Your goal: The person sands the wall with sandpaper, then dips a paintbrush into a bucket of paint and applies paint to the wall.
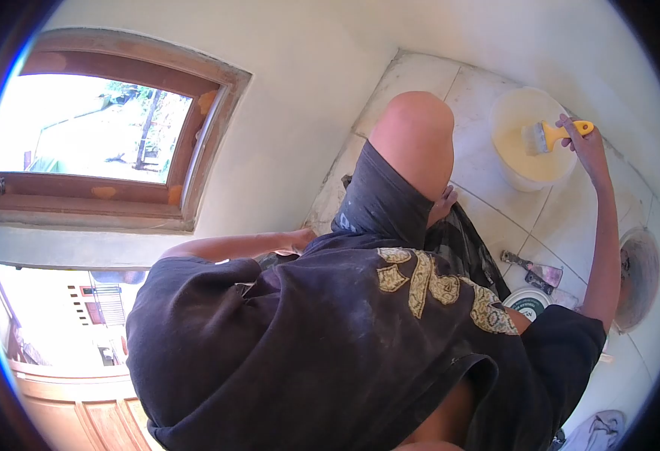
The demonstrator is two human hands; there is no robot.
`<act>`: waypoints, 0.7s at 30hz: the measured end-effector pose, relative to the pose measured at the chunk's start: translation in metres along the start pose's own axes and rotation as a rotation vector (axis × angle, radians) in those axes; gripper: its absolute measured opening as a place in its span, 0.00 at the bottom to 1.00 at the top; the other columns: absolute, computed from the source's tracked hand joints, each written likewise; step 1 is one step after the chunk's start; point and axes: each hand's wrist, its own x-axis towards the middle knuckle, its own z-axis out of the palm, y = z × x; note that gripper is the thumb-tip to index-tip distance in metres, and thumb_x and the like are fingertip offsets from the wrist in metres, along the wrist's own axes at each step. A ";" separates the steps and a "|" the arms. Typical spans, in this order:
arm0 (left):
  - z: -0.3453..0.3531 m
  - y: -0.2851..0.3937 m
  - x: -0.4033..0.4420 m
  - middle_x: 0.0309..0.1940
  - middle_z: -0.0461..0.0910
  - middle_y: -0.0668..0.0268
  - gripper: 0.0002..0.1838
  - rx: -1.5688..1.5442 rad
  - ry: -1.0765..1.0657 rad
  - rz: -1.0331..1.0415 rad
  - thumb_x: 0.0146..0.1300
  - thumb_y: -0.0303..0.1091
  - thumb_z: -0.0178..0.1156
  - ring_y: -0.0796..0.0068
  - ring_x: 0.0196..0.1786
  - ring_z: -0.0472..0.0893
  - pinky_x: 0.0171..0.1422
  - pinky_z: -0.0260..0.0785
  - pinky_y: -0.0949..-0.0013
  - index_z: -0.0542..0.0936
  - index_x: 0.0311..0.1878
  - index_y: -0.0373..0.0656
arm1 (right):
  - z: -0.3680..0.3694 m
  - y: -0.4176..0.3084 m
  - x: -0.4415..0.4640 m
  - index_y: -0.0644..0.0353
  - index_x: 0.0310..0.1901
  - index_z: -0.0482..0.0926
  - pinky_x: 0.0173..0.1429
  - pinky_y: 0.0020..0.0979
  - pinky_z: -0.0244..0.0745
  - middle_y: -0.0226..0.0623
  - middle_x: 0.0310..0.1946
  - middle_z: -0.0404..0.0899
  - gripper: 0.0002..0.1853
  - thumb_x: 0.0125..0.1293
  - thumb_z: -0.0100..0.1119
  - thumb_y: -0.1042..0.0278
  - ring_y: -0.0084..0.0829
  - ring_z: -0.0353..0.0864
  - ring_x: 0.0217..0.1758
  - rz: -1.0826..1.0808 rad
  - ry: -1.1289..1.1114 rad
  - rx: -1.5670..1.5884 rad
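Note:
My right hand is closed around the yellow handle of a paintbrush. The brush's pale bristles point left, over the opening of a white plastic bucket holding creamy yellow liquid. I cannot tell whether the bristles touch the liquid. My left hand is beside my dark shorts on the left, near the lower wall. Its fingers are mostly hidden, so its grip does not show.
On the tiled floor, scrapers lie near a round lidded tub. A grey round basin stands at the right. A wood-framed window is set in the left wall. Cloth lies at the lower right.

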 end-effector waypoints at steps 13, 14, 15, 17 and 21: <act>0.000 0.051 0.007 0.36 0.82 0.62 0.11 0.412 0.079 -0.083 0.59 0.29 0.56 0.75 0.38 0.77 0.40 0.69 0.68 0.80 0.43 0.40 | -0.003 -0.004 -0.004 0.59 0.33 0.83 0.28 0.20 0.65 0.27 0.19 0.76 0.21 0.61 0.58 0.46 0.15 0.71 0.22 -0.024 0.040 0.055; 0.001 0.051 0.010 0.36 0.81 0.62 0.10 0.434 0.095 -0.092 0.59 0.29 0.56 0.75 0.38 0.77 0.40 0.69 0.68 0.80 0.43 0.40 | -0.005 -0.004 -0.004 0.59 0.33 0.83 0.28 0.20 0.65 0.28 0.19 0.76 0.21 0.61 0.58 0.46 0.16 0.72 0.22 -0.026 0.040 0.055; 0.003 0.051 0.011 0.36 0.81 0.63 0.10 0.449 0.103 -0.095 0.59 0.29 0.56 0.75 0.38 0.77 0.40 0.68 0.68 0.80 0.43 0.40 | -0.007 -0.002 -0.004 0.60 0.33 0.83 0.28 0.20 0.65 0.28 0.19 0.76 0.21 0.61 0.58 0.47 0.16 0.72 0.22 -0.029 0.044 0.052; 0.009 0.048 0.009 0.36 0.81 0.63 0.10 0.455 0.118 -0.097 0.59 0.29 0.55 0.75 0.38 0.77 0.39 0.68 0.68 0.80 0.43 0.40 | -0.007 0.002 0.002 0.60 0.33 0.83 0.28 0.20 0.65 0.28 0.19 0.76 0.20 0.61 0.59 0.47 0.16 0.73 0.22 -0.057 0.027 0.048; 0.020 0.039 0.002 0.35 0.81 0.63 0.10 0.416 0.104 -0.085 0.59 0.29 0.55 0.75 0.37 0.77 0.38 0.68 0.69 0.80 0.42 0.40 | -0.001 0.005 0.002 0.60 0.33 0.83 0.27 0.20 0.64 0.28 0.19 0.76 0.20 0.63 0.57 0.49 0.16 0.70 0.21 -0.047 0.009 0.086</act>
